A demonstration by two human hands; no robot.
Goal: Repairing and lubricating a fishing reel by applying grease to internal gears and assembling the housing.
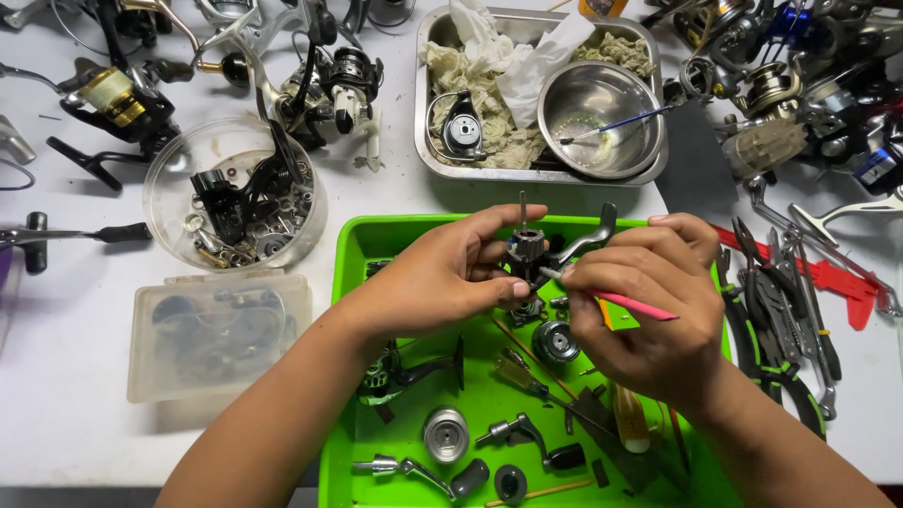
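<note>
Two hands over green tray (350, 282) of reel parts: left hand (442, 273) grips dark reel body (527, 249); right hand (649, 301) pinches pink tool (630, 305). Steel pan (425, 141) holds rags, bowl (602, 118).

Glossy green plastic tray (350, 282) – matt dark metal reel part (527, 246) – polished steel bowl (588, 99), rough cloth rags (489, 132).

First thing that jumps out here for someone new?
The bright green tray at centre, strewn with reel parts. Above it the left hand holds a dark reel body while the right hand works on it with a pink tool. Behind, a steel pan holds rags and a bowl.
</note>
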